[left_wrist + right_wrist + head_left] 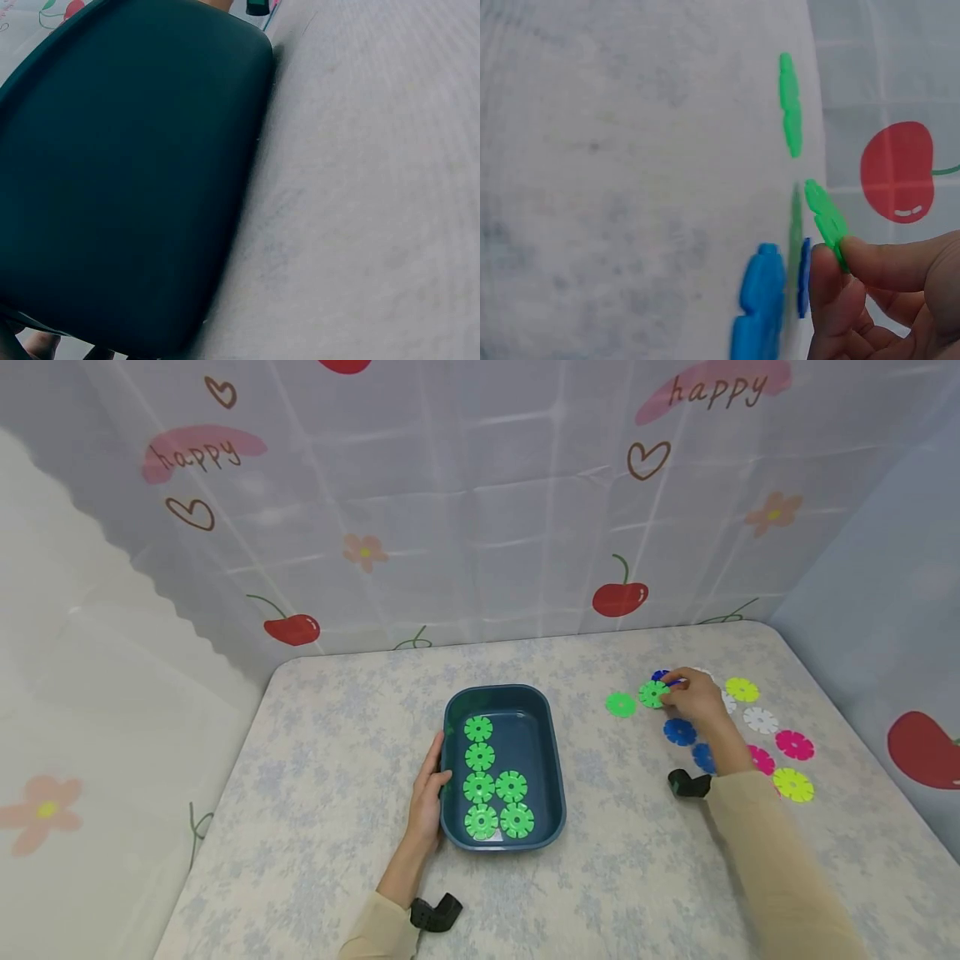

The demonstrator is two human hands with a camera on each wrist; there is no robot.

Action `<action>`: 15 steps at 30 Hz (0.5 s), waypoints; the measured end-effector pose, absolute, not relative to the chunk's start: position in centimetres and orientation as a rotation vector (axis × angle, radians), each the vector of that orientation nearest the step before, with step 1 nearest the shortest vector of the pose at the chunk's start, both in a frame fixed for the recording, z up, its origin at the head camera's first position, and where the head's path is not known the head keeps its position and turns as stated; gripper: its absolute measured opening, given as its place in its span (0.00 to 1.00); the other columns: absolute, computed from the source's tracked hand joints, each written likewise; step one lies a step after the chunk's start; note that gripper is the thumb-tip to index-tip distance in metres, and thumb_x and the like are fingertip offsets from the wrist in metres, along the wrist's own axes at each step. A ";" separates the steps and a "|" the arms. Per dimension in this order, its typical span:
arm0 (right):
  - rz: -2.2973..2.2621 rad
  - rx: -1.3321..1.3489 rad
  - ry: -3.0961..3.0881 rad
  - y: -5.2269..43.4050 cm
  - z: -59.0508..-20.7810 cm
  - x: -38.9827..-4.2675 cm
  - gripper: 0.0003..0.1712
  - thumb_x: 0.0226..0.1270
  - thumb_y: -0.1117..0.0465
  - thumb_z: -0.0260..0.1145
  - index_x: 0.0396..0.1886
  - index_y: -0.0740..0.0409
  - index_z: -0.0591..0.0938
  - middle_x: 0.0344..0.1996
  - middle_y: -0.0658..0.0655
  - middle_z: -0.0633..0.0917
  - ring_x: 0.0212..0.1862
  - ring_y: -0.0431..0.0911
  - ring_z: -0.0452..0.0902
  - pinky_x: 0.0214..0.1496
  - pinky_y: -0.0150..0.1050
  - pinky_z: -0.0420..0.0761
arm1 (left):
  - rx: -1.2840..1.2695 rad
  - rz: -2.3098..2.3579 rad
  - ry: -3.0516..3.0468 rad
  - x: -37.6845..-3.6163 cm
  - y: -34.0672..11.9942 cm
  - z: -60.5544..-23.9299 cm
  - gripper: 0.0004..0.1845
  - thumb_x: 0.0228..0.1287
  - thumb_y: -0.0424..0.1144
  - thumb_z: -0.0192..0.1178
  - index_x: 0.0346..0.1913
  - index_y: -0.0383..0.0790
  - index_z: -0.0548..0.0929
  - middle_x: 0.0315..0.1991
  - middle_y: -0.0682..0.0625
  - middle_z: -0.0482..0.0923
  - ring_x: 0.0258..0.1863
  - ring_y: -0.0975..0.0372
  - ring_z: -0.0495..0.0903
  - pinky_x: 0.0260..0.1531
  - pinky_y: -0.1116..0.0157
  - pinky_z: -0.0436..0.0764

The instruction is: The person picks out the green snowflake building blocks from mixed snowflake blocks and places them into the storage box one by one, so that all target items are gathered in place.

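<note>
Head view: a green plastic snowflake disc, right of the dark teal plastic tray, is pinched by its edge in the right hand; the left hand rests flat against the tray. Such a thin edge grip could let it slip.

Dark teal tray: hard plastic, smooth, slight sheen on rim; underside in left wrist view matt. Green snowflake discs inside tray: bright moulded plastic, notched edges, semi-glossy. Green disc pinched by right hand: same thin rigid plastic. Tablecloth: pale floral print, matt, fine woven texture seen close in wrist views. Backdrop curtain: translucent plastic sheeting, glossy, creased, cherry print. Sleeves: beige soft cloth, matt.
</note>
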State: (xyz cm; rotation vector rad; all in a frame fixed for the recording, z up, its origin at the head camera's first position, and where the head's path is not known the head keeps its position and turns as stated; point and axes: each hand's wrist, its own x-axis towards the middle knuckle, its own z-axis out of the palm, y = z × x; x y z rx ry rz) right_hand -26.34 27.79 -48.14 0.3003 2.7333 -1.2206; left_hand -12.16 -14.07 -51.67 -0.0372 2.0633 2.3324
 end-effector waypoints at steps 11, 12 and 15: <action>-1.579 0.213 2.639 25.0 -43.8 -25.7 0.26 0.70 0.62 0.61 0.67 0.65 0.73 0.39 0.55 0.81 0.29 0.31 0.81 0.35 0.30 0.79 | -0.038 2.342 2.053 -12.2 -14.1 -51.6 0.34 0.70 0.32 0.40 0.78 0.54 0.54 0.79 0.55 0.45 0.79 0.58 0.40 0.75 0.52 0.44; -1.603 0.166 2.630 24.6 -43.4 -25.5 0.26 0.70 0.62 0.61 0.66 0.65 0.74 0.36 0.53 0.80 0.28 0.30 0.81 0.34 0.29 0.78 | -0.036 2.339 2.056 -12.2 -14.1 -51.6 0.34 0.70 0.32 0.40 0.78 0.54 0.54 0.79 0.55 0.45 0.79 0.58 0.40 0.75 0.51 0.44; -1.637 0.022 2.603 23.2 -42.3 -25.3 0.25 0.70 0.62 0.62 0.65 0.65 0.75 0.33 0.47 0.80 0.29 0.30 0.83 0.33 0.28 0.76 | -0.039 2.329 2.064 -12.2 -14.1 -51.6 0.35 0.69 0.32 0.41 0.78 0.54 0.54 0.79 0.55 0.45 0.79 0.58 0.41 0.75 0.51 0.44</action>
